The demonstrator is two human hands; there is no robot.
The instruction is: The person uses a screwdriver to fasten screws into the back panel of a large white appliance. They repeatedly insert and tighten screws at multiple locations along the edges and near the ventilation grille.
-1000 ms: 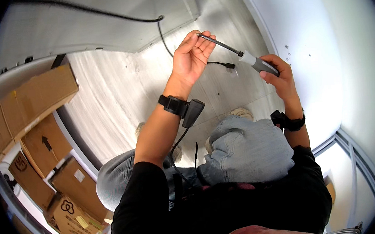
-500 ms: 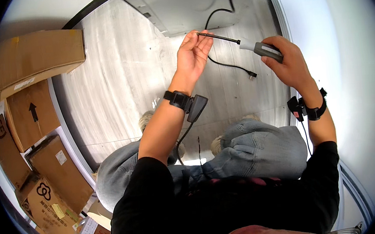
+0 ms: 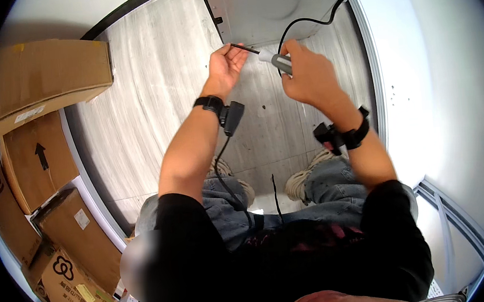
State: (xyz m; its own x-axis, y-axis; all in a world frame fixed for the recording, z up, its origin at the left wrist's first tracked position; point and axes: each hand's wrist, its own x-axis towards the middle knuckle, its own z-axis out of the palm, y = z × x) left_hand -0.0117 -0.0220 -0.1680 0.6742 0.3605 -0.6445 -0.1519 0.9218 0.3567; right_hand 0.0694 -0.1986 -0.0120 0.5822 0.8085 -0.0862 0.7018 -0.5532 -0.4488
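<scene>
A screwdriver (image 3: 272,59) with a grey handle and a thin dark shaft is held across both hands, its tip toward the left. My right hand (image 3: 313,76) is wrapped round the handle. My left hand (image 3: 227,69) has its thumb and forefinger closed at the shaft's tip, the other fingers loosely curled. Anything small pinched at the tip is too small to make out. Just beyond my hands stands a pale metal cabinet (image 3: 259,14), its lower edge close to the tip. A black cable (image 3: 300,21) loops down from the upper right and passes behind my right hand.
Cardboard boxes (image 3: 51,70) are stacked along the left side. A white wall or panel (image 3: 437,76) rises at the right, with a metal frame (image 3: 455,218) below it. Wood-look floor (image 3: 156,89) lies between, and my shoes (image 3: 307,177) rest on it.
Both hands have moved left, my right hand further, with the screwdriver. The cabinet and cable appear shifted in view; the cable's plug end, seen earlier on the floor, is now out of sight.
</scene>
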